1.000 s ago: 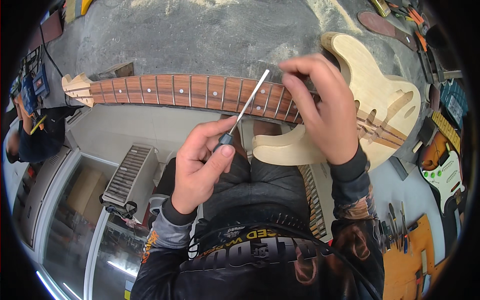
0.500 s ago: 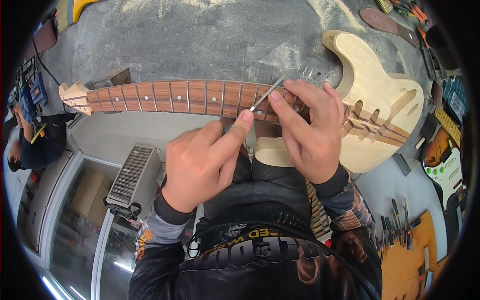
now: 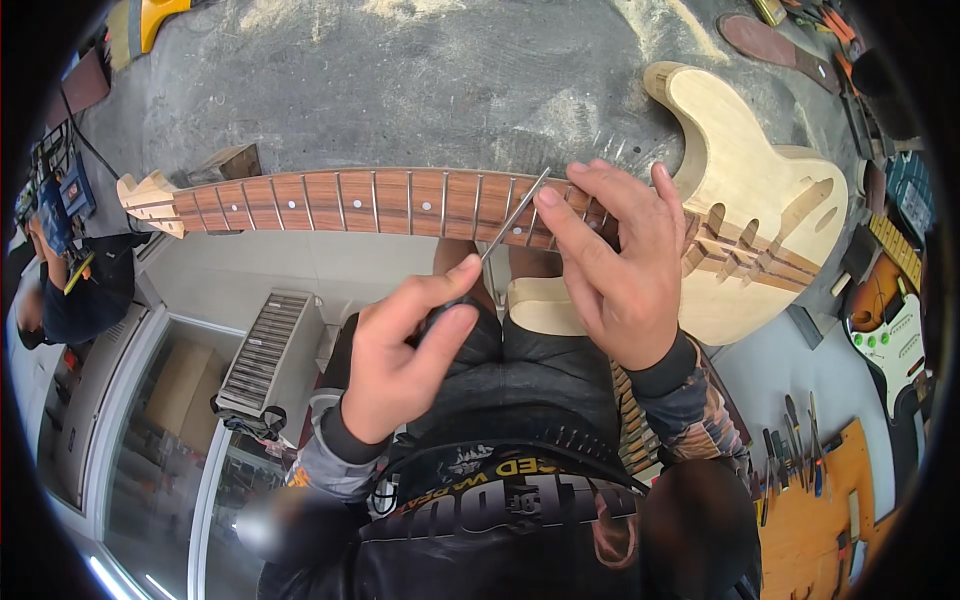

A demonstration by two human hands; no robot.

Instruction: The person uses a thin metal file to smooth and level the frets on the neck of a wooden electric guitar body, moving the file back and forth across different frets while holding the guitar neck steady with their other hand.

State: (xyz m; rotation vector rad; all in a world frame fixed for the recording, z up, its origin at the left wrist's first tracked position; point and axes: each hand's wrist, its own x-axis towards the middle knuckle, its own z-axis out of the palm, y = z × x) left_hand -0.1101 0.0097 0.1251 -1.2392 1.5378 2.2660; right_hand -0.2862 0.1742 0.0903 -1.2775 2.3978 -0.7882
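An unfinished electric guitar with a bare pale wood body (image 3: 740,150) lies across the bench edge and my lap. Its brown striped fretboard (image 3: 330,203), with metal frets and round dot inlays, runs off to the left. Closed around the near end of a thin metal file (image 3: 512,218) is my left hand (image 3: 400,335), below the neck. The file slants up across the fretboard's frets. My right hand (image 3: 625,275) lies over the upper fretboard near the body, fingers spread. Its index fingertip is close beside the file's far end; I cannot tell whether they touch.
Sawdust marks the dark bench top (image 3: 400,80), where a small wood block (image 3: 232,162) sits behind the neck. At right are a sunburst guitar (image 3: 885,320) and several hand tools (image 3: 795,450). A co-worker (image 3: 85,280) is at far left, beyond a grey slatted box (image 3: 265,350).
My left hand has drawn back toward me and down to the left, pulling the file with it. The file now slants more steeply. My right hand has barely moved.
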